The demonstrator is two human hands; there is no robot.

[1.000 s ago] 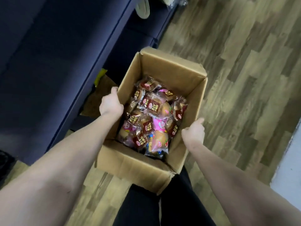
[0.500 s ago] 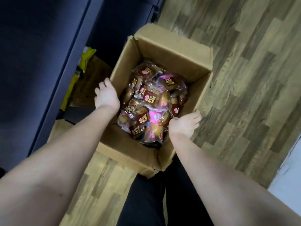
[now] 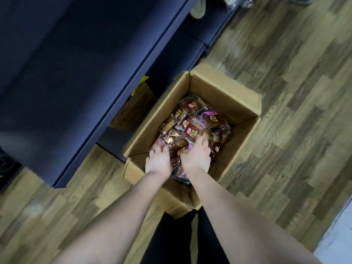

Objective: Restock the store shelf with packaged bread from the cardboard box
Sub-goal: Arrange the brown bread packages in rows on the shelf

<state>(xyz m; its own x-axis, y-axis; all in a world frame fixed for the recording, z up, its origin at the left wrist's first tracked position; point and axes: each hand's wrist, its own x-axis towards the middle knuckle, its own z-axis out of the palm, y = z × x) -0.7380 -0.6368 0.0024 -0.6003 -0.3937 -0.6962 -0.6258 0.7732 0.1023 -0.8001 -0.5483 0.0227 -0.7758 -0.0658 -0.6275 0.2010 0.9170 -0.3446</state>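
Both hands are down inside the box [image 3: 219, 92], on top of the bread packets [image 3: 192, 128] heaped there. The right hand [image 3: 196, 158] lies flat, fingers straight and slightly spread, touching the wrappers. The left hand [image 3: 159, 161] rests just beside it, fingertips dipping among the packets; whether it grips one, I cannot tell. The box sits on the floor [image 3: 285, 92].

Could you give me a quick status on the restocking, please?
Left hand and right hand inside the box, on the bread packs; grip unclear. No pack lifted out. Box top open, unobstructed.
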